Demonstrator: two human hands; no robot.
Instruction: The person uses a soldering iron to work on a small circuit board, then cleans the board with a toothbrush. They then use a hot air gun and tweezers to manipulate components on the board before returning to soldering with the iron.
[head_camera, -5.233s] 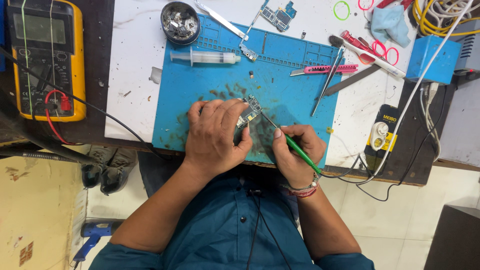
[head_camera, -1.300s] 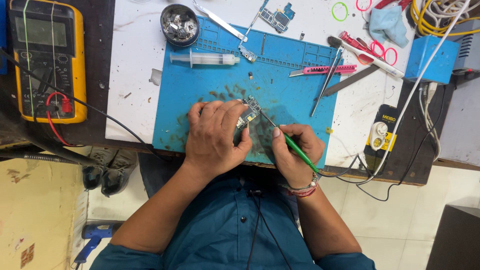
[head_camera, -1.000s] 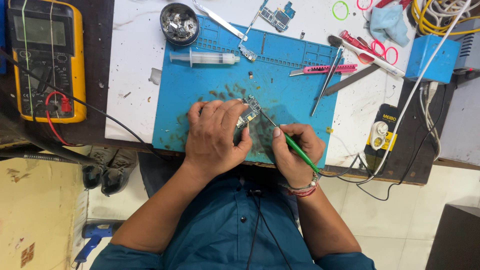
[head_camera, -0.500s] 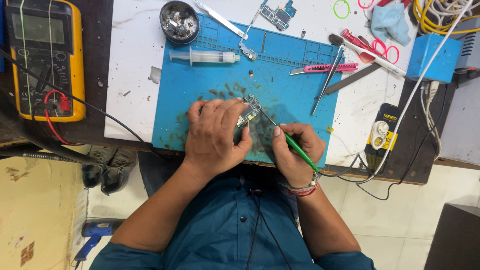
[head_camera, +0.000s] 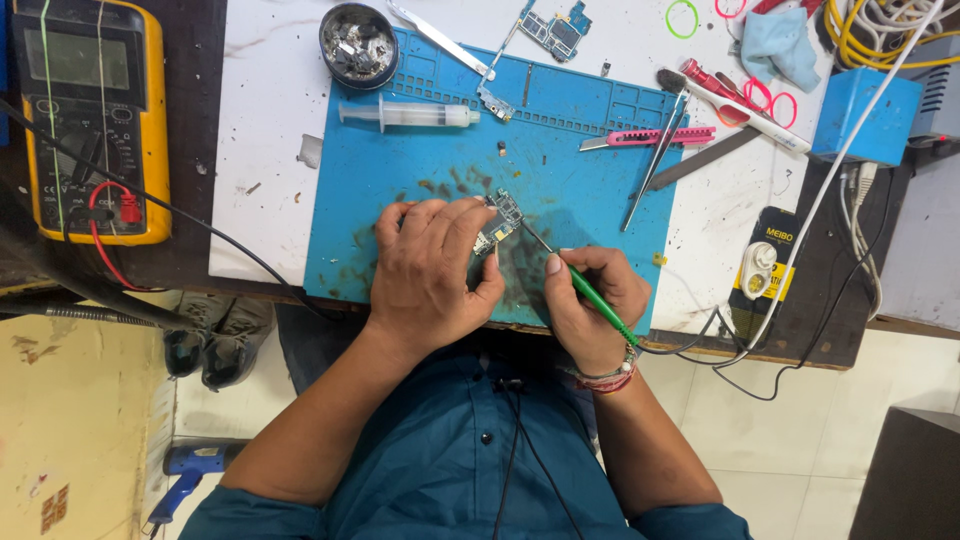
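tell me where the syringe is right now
In the head view the syringe lies flat at the far left corner of the blue mat, just below the round metal dish, beyond the left hand.

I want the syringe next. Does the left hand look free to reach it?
Probably not right away: the left hand is holding the small circuit board. The blue mat up to the syringe looks unobstructed.
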